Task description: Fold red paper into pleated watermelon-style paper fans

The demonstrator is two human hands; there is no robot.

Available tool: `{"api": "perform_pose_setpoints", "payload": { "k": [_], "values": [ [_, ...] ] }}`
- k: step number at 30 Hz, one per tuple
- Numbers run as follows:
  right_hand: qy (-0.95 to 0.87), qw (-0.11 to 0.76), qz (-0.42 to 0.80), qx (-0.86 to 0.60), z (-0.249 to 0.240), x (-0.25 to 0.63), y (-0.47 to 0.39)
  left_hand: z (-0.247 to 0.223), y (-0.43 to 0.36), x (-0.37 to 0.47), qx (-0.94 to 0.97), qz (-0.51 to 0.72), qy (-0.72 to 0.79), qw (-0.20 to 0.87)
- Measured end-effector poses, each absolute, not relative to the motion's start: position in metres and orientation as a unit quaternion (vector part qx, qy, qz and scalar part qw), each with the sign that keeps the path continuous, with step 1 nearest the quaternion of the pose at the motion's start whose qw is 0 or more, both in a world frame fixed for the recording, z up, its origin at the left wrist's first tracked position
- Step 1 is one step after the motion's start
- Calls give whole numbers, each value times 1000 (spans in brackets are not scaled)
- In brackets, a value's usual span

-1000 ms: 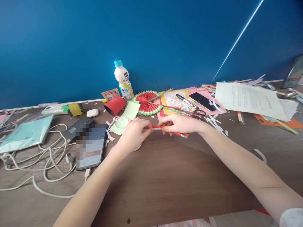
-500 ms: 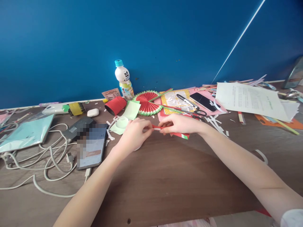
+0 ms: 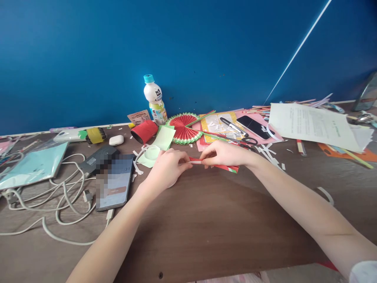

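Observation:
Between my hands is a narrow folded strip of red paper (image 3: pixel 225 167) with a white band along it and green at its right end. My left hand (image 3: pixel 172 165) pinches its left end, fingers closed. Thumb and fingers of my right hand (image 3: pixel 219 154) grip it farther along, and the green-tipped end sticks out beneath that hand. Just behind lies a round pleated paper fan (image 3: pixel 185 129), red with a green and white rim and thin sticks. Light green paper (image 3: pixel 163 137) and a roll of clear tape (image 3: pixel 152 152) are beside my left hand.
Scissors (image 3: pixel 250 140), a marker (image 3: pixel 234 126) and a phone (image 3: pixel 255 127) lie behind my right hand. A bottle (image 3: pixel 156 100) stands by the blue wall, near a red cylinder (image 3: pixel 144 131). Another phone (image 3: pixel 114 182) and tangled white cables (image 3: pixel 63 196) lie left; printed paper (image 3: pixel 313 125) lies right.
Both hands stay in nearly the same place on the strip. Its right end now reaches slightly farther right, and a little more of the white band shows between my fingers.

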State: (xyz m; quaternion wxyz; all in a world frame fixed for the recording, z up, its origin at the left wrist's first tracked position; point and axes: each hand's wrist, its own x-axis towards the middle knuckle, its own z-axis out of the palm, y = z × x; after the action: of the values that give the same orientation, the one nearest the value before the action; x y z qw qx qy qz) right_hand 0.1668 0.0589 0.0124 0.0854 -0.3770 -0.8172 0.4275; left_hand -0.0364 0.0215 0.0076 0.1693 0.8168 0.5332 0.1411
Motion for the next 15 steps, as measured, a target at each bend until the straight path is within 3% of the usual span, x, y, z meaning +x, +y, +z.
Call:
{"api": "perform_pose_setpoints", "payload": {
  "k": [15],
  "values": [
    [-834, 54, 415, -359, 8, 169, 61, 8, 18, -35, 835, 104, 528, 118]
  ]
}}
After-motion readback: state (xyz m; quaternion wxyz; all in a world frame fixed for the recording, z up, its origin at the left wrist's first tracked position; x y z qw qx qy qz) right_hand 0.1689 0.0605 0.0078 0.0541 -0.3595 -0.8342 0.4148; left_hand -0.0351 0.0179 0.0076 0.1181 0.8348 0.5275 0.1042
